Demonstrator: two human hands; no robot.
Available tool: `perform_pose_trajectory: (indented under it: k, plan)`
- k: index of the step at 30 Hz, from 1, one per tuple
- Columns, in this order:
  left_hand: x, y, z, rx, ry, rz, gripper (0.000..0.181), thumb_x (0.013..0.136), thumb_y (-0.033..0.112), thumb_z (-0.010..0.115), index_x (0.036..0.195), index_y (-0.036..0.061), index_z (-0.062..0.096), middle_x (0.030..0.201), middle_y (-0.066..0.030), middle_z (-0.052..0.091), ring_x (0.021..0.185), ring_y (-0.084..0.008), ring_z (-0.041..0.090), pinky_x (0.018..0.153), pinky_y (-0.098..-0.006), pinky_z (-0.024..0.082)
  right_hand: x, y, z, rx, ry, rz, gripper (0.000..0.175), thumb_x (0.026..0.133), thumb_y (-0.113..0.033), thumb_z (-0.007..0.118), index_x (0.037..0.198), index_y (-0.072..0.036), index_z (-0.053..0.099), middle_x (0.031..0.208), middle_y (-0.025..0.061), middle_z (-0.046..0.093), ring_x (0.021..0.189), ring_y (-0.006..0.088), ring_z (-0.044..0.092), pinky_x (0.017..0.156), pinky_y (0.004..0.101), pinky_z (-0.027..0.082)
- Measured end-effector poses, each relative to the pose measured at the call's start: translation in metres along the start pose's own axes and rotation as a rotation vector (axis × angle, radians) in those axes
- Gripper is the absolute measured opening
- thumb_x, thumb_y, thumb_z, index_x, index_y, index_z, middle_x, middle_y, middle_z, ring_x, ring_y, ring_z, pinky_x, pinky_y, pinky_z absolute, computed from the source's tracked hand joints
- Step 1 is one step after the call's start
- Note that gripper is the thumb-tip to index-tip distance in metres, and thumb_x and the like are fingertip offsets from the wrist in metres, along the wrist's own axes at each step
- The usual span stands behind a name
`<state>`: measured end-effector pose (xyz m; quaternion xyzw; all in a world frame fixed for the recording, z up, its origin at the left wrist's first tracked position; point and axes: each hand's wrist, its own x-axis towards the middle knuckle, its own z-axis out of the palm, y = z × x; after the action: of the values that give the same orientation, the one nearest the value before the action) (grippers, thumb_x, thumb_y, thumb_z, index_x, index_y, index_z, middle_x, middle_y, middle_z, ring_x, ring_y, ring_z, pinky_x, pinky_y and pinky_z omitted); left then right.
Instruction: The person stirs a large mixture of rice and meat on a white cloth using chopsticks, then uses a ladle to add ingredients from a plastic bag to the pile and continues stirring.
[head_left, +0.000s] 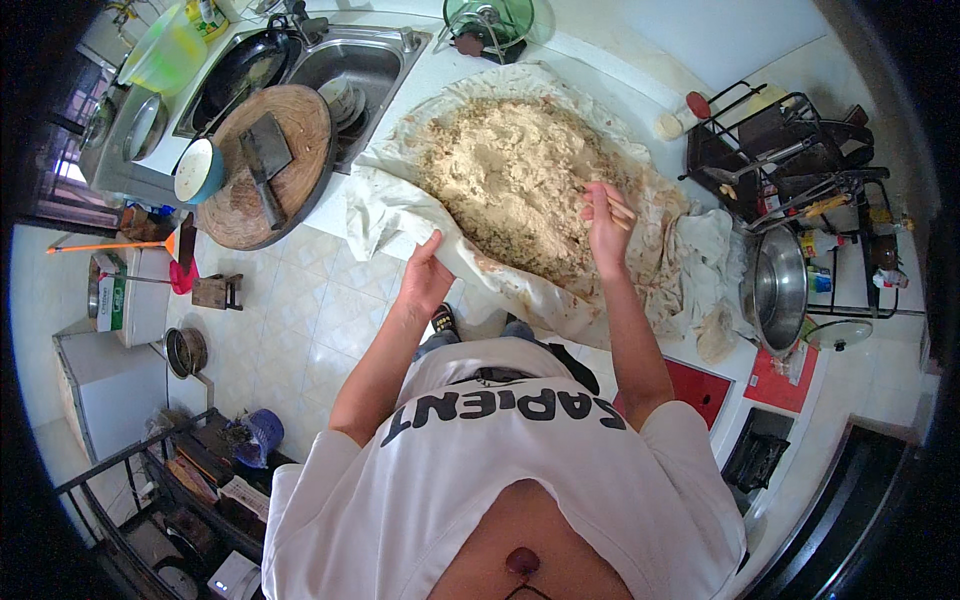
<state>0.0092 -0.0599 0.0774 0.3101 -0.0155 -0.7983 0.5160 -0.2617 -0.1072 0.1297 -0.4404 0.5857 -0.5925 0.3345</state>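
A broad heap of pale, crumbly food (517, 157) lies on a stained white cloth (390, 202), spread over the white counter. Darker greenish-brown bits show around the heap's rim. My right hand (606, 236) is over the right part of the heap, closed around a pair of wooden chopsticks (619, 208). The chopstick tips point left, close to the food; whether they touch it I cannot tell. At the counter's front, my left hand (427, 279) holds the cloth's near edge, thumb up and fingers partly hidden.
Left of the cloth, a round wooden chopping board (300, 142) with a cleaver (264, 161) and a blue bowl (199, 171) rests across the sink's edge (409, 64). To the right stand a steel basin (780, 289) and a black utensil rack (750, 157). A low stool (217, 291) is on the floor.
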Motion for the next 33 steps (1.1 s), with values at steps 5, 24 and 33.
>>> perform_pose_trajectory:
  k: [5,24,33]
  plan:
    - [-0.006,0.005,0.018,0.139,-0.015,0.104,0.035,0.087,0.018,0.056,0.118,0.0089,0.045,0.109,-0.005,0.057,0.102,-0.0208,0.055,0.092,-0.0389,0.041,-0.006,-0.02,0.026,-0.017,-0.075,-0.071,0.018,0.091,-0.016,0.051,0.095,-0.002,0.062,0.079,0.0056,0.063,0.062,0.0081,0.057,0.053,0.0222,0.047]
    - [-0.005,-0.008,-0.011,0.193,0.115,0.169,0.041,0.085,0.017,0.058,0.122,0.0109,0.041,0.11,-0.0042,0.054,0.101,-0.0209,0.054,0.088,-0.0381,0.045,0.007,-0.042,-0.03,-0.091,-0.251,-0.019,0.016,0.088,-0.002,0.05,0.098,-0.002,0.062,0.084,0.0064,0.063,0.066,0.0109,0.06,0.057,0.0221,0.049]
    - [-0.017,-0.011,-0.001,0.109,0.049,0.128,0.037,0.085,0.014,0.058,0.119,0.0113,0.042,0.109,-0.0033,0.055,0.1,-0.019,0.054,0.088,-0.0374,0.046,-0.011,-0.037,-0.02,-0.328,-0.369,-0.181,0.019,0.091,-0.013,0.049,0.1,0.001,0.06,0.086,0.0077,0.063,0.069,0.0122,0.061,0.062,0.0235,0.05]
